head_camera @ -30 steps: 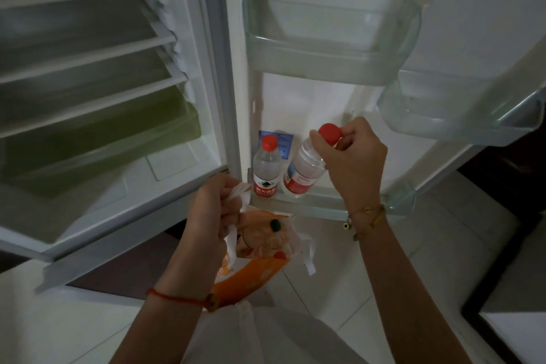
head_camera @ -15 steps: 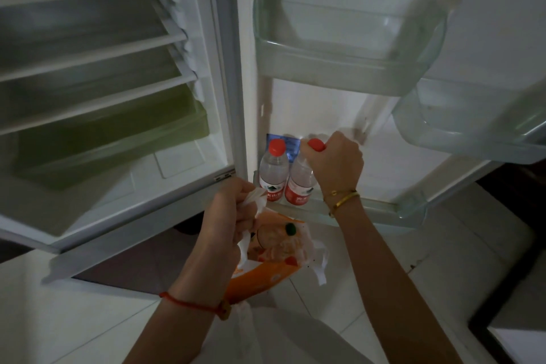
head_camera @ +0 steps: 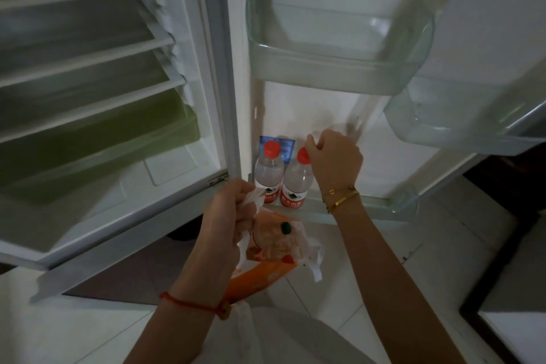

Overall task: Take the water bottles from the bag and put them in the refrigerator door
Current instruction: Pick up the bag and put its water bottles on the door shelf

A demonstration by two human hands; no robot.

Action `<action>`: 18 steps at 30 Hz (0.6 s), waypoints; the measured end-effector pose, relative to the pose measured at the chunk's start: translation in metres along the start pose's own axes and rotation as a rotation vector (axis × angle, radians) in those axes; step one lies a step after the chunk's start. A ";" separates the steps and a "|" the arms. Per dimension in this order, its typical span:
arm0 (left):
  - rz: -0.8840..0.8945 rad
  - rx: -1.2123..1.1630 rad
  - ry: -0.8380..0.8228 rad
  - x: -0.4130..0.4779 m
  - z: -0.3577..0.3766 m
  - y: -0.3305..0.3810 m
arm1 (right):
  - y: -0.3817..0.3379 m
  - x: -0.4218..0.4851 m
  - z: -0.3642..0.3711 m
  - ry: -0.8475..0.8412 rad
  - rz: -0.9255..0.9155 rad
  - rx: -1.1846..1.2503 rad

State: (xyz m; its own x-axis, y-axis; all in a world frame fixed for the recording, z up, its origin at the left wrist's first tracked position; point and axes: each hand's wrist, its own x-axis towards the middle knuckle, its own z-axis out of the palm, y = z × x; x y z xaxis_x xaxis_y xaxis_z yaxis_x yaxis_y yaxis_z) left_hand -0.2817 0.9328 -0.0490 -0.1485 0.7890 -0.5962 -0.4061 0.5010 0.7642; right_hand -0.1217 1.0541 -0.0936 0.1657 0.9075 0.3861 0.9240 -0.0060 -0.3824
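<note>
Red-capped bottles upright in door shelf

Two bottles stand side by side at the left end of the lowest door shelf, leaving its right stretch free. The right hand hangs over the right bottle. The upper door bin overhangs above, limiting headroom.

Dim room; pale tiled floor is seen below, with dark furniture edge at right and white wall.
</note>
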 end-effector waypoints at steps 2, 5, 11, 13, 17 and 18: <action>-0.005 0.002 -0.019 -0.001 -0.002 0.002 | 0.000 -0.010 -0.007 0.064 0.013 0.021; -0.008 0.020 -0.042 -0.003 -0.004 0.005 | 0.006 -0.032 -0.002 -0.046 0.045 0.070; 0.001 0.015 -0.071 -0.012 -0.011 0.008 | 0.032 -0.094 0.036 -0.406 0.160 0.165; 0.006 0.015 -0.089 -0.016 -0.013 0.009 | 0.038 -0.115 0.049 -0.608 0.142 0.035; 0.028 0.022 -0.103 -0.022 -0.020 0.010 | 0.044 -0.151 0.073 -0.989 0.135 -0.131; 0.031 0.025 -0.109 -0.024 -0.022 0.010 | 0.044 -0.157 0.075 -1.053 0.139 -0.127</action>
State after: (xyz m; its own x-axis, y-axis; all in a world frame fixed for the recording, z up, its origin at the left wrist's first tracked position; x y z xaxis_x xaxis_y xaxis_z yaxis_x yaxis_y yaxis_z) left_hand -0.3026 0.9113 -0.0325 -0.0608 0.8374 -0.5432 -0.3800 0.4838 0.7884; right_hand -0.1332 0.9426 -0.2340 -0.0519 0.8011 -0.5963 0.9591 -0.1263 -0.2532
